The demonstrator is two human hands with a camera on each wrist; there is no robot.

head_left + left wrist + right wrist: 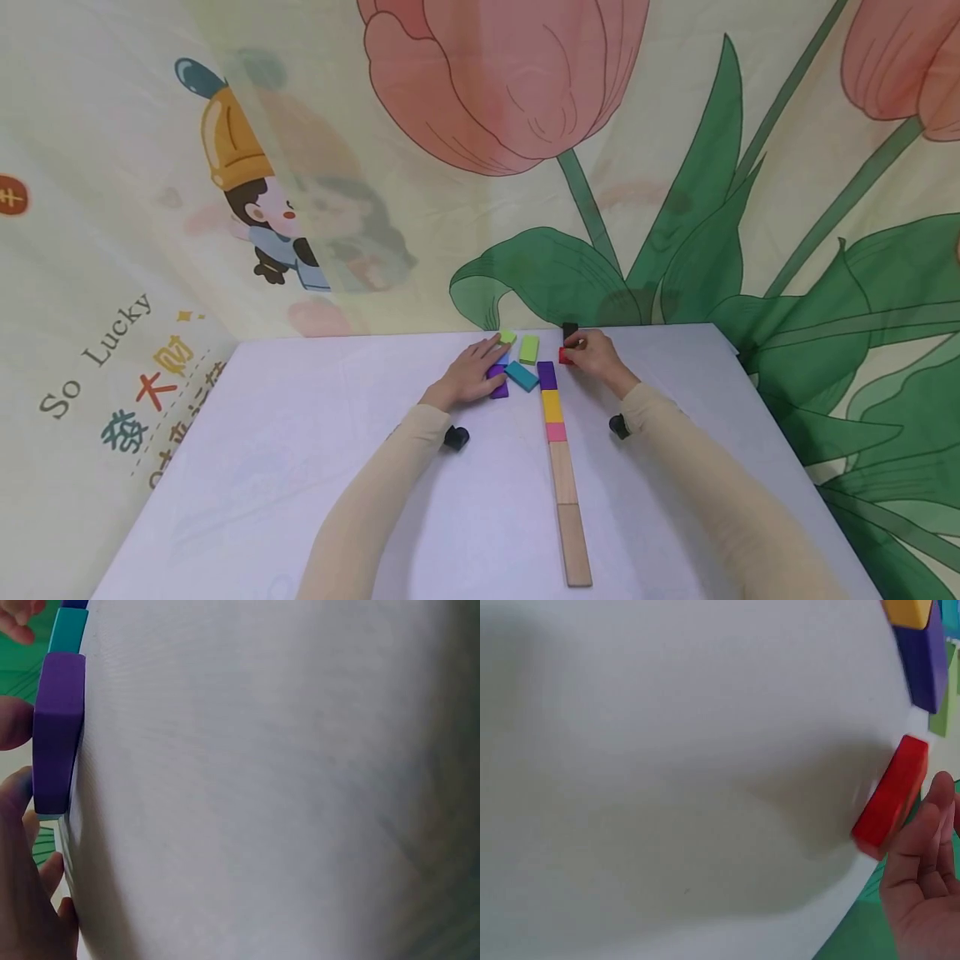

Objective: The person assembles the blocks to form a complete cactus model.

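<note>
My left hand (471,371) rests with spread fingers on a group of small coloured blocks, among them a purple block (58,731) at its thumb. A teal block (522,376) lies just right of that thumb, and a light green block (528,349) is behind it. My right hand (596,357) holds a red block (892,799) by its side, thumb against it. Directly behind the red block is a black block (570,330), partly covered by the fingers. To the left of the right hand, a dark purple block (547,376) forms the far end of a straight row.
Toward me the row continues with a yellow block (552,407), a pink block (556,432) and two wooden blocks (574,546). The white table (247,467) meets a printed cloth backdrop (420,250) at its far edge.
</note>
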